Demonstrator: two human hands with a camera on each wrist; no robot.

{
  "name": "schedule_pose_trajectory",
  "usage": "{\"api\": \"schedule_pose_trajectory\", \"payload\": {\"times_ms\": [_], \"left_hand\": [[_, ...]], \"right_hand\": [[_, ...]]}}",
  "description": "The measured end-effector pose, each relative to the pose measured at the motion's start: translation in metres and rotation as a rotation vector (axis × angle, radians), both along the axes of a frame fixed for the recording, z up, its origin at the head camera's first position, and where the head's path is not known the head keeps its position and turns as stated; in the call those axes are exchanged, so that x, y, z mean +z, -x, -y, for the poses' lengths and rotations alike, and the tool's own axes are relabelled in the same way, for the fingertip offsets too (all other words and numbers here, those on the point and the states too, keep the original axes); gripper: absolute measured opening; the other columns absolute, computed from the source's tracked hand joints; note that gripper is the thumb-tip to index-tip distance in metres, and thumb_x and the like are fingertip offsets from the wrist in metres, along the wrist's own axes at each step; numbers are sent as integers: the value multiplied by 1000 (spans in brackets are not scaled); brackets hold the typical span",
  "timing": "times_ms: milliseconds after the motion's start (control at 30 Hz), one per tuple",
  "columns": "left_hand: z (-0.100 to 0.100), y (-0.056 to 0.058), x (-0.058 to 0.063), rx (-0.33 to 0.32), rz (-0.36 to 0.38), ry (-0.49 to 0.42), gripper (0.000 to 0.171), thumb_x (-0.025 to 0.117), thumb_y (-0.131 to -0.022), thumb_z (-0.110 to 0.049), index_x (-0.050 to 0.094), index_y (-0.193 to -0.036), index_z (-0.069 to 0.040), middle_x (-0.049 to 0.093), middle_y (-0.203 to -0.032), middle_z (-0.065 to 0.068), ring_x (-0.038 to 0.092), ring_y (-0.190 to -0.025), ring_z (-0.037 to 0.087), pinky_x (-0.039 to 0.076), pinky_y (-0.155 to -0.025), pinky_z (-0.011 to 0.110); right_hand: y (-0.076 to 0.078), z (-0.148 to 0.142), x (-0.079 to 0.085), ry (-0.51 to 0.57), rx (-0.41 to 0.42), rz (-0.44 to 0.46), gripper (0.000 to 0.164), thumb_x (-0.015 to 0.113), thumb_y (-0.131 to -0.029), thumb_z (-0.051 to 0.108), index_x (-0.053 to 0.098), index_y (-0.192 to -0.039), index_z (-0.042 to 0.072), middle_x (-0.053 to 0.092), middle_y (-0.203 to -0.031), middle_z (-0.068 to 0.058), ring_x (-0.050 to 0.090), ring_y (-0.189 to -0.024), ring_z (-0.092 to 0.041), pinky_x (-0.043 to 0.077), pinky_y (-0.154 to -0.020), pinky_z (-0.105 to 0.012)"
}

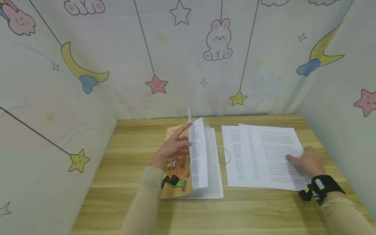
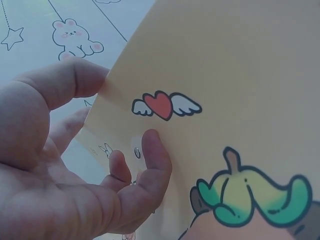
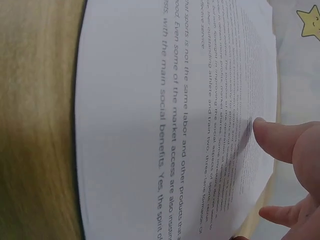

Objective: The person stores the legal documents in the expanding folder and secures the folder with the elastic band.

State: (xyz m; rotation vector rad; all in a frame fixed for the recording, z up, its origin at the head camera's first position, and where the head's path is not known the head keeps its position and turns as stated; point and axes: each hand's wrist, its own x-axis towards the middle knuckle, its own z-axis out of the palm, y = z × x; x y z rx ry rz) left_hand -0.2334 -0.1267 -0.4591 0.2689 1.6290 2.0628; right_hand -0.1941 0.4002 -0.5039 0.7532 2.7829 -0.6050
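On the tabletop lies a folder with an orange cartoon cover point(image 1: 183, 169), partly opened, with printed paper point(image 1: 198, 156) and pale sleeves standing up inside. My left hand point(image 1: 174, 147) grips the free edge of the cover. The left wrist view shows some fingers of the left hand point(image 2: 85, 165) curled in front of the cover point(image 2: 240, 75) and others reaching behind its edge. To the right, printed sheets point(image 1: 276, 156) lie fanned and overlapping. My right hand point(image 1: 311, 161) is at their right edge. In the right wrist view its thumb point(image 3: 280, 140) touches the top sheet point(image 3: 125, 125), fingers spread past the edge.
A thin elastic loop point(image 1: 227, 156) sticks out from the folder's right side toward the sheets. The wooden table point(image 1: 126, 169) is bordered at the back and sides by a cloth point(image 1: 194, 65) printed with stars, moons and rabbits.
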Motion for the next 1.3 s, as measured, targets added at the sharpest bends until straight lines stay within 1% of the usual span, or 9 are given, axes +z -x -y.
{"api": "schedule_pose_trajectory", "payload": {"times_ms": [100,200,333,467,533,667,900,1133,1300], "left_hand": [[0,0,0,0,-4,6,86,61,-97,4,28,-166,-35,43,-130,30,54,-117,41,56,-83,42],[0,1,-1,-1,-8,8,87,61,-97,4,27,-167,-35,44,-131,30,55,-117,41,56,-84,42],[0,1,-1,-3,-12,3,87,60,-97,5,26,-167,-34,45,-125,25,55,-116,41,55,-84,42],[0,2,-1,-2,-17,-3,86,58,-98,6,25,-168,-33,44,-117,18,55,-114,40,55,-83,41],[0,1,-1,-4,-18,-5,86,58,-98,6,24,-168,-33,44,-117,17,55,-114,40,55,-83,41],[1,1,-2,-8,-17,-12,86,58,-98,6,24,-168,-32,43,-122,24,55,-115,40,55,-84,41],[1,2,-3,-5,-19,-8,86,59,-98,5,25,-168,-32,43,-119,21,56,-115,40,55,-84,42],[2,2,-3,8,-18,3,86,61,-98,4,27,-167,-34,44,-123,24,55,-116,41,55,-85,44],[2,0,-1,8,-20,3,86,61,-98,4,27,-167,-34,45,-123,25,55,-115,41,55,-84,43]], "right_hand": [[-1,-2,0,-36,18,30,88,76,-90,42,38,-134,-25,44,-118,-44,39,-107,-59,40,-83,-61],[-1,-4,0,-77,52,61,84,76,-90,43,44,-126,-26,48,-111,-43,41,-100,-56,39,-83,-59],[-1,-7,1,-108,99,89,87,74,-91,47,47,-124,-29,53,-108,-43,46,-98,-54,39,-85,-58],[-1,-9,5,-103,132,97,88,75,-90,48,49,-121,-30,58,-105,-42,53,-93,-48,44,-80,-51],[-1,-10,6,-83,129,92,86,76,-89,48,52,-118,-30,59,-100,-39,56,-88,-44,46,-74,-47],[-2,-13,7,-39,125,61,81,78,-87,46,56,-113,-27,61,-94,-33,56,-83,-40,46,-68,-43],[-2,-19,5,53,75,51,87,83,-84,45,51,-122,-27,58,-106,-37,55,-92,-44,47,-74,-49],[1,-18,5,40,72,41,81,84,-83,43,55,-115,-25,59,-97,-31,55,-87,-40,45,-71,-45],[4,-18,7,38,76,57,82,85,-82,43,54,-115,-26,59,-99,-33,56,-88,-41,46,-72,-46]]}}
